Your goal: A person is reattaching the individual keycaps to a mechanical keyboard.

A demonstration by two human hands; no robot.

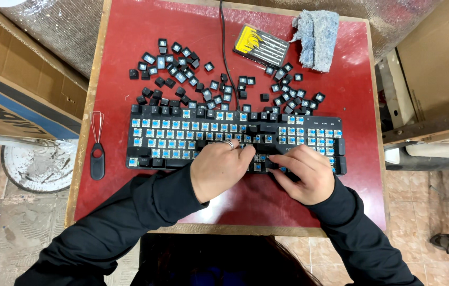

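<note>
Hands, left (219, 170) and right (304, 175), curl fingertips onto keyboard (182, 137)'s lower row, loose keycaps (182, 74) scattered at twelve o'clock; what they pinch, I cannot tell.

Single head view, looking straight down, fairly close. Red bench (129, 47) fills centre frame; wearer's sleeves enter from 6 o'clock; floor at 3 and 9 o'clock.

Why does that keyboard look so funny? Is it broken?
The keyboard has most keycaps off, so its blue switches show. The loose keycaps lie scattered on the red table behind it. No damage shows. Both hands rest on its lower row.
</note>
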